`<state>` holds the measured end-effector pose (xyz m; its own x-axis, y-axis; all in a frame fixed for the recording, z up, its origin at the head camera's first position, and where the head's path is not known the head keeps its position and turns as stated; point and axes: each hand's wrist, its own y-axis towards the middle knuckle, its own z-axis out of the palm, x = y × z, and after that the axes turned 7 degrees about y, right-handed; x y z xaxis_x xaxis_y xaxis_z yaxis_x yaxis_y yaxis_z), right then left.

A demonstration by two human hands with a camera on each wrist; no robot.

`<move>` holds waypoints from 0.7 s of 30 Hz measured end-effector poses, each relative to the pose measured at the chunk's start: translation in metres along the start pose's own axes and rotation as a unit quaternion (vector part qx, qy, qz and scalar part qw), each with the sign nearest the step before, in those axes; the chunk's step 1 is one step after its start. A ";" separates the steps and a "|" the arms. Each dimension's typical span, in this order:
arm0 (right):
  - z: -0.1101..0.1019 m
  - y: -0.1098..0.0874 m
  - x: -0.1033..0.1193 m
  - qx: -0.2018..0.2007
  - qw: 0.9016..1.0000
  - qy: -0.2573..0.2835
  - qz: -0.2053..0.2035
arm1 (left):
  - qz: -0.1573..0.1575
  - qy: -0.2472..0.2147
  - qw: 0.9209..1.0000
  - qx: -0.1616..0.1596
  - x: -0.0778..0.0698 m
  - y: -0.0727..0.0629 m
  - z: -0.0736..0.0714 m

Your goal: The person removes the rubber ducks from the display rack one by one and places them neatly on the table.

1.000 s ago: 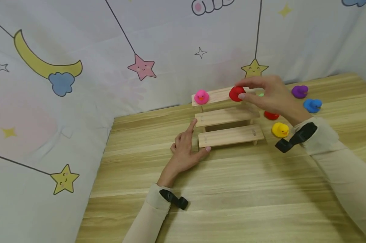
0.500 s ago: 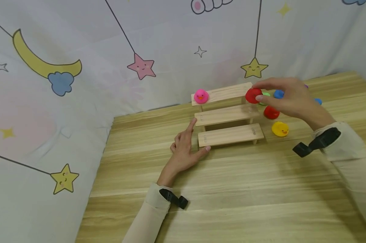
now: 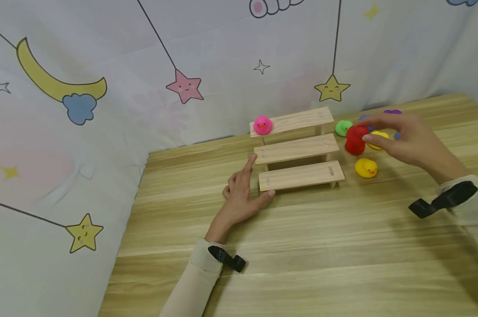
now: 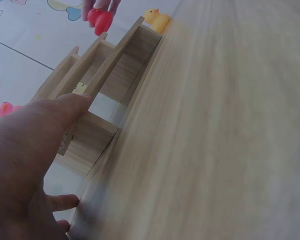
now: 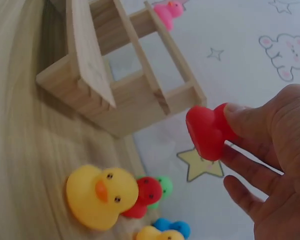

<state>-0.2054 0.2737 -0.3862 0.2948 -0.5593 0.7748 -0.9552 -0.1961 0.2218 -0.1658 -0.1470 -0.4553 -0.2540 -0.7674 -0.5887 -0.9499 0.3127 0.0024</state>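
Note:
My right hand pinches a red rubber duck by its head, between thumb and fingers, up in the air right of a three-step wooden stand. In the head view the held duck overlaps a second red duck that sits on the table. My left hand rests at the stand's left end, its thumb at the front edge of the lowest step and its index finger at the middle step. A pink rubber duck sits on the left end of the top step.
Right of the stand, several more ducks stand on the wooden table: a green one, a yellow one nearer the front, another yellow one, and blue and purple ones partly behind my right hand. A patterned cloth hangs behind.
My right hand has carried the red duck rightward, from over the top step to above the ducks beside the stand. The left hand and the pink duck have stayed put.

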 end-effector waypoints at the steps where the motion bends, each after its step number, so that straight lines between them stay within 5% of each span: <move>1: -0.001 -0.002 -0.003 0.000 1.000 -0.009 0.006 | 0.001 0.000 1.000 0.000 0.000 0.000 0.000; 6: -0.006 -0.013 -0.016 0.003 0.999 -0.033 0.036 | 0.003 -0.001 1.000 0.002 0.001 0.000 0.001; 15: -0.016 -0.034 -0.041 -0.016 0.996 -0.079 0.030 | -0.005 0.005 1.000 0.004 0.002 0.000 0.001; 21: -0.021 -0.045 -0.054 0.013 0.994 -0.090 0.066 | 0.000 0.005 1.000 0.001 0.001 0.001 0.001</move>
<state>-0.1787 0.3298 -0.4256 0.1703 -0.7160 0.6770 -0.9853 -0.1310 0.1093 -0.1669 -0.1471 -0.4571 -0.2550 -0.7733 -0.5805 -0.9498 0.3130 0.0002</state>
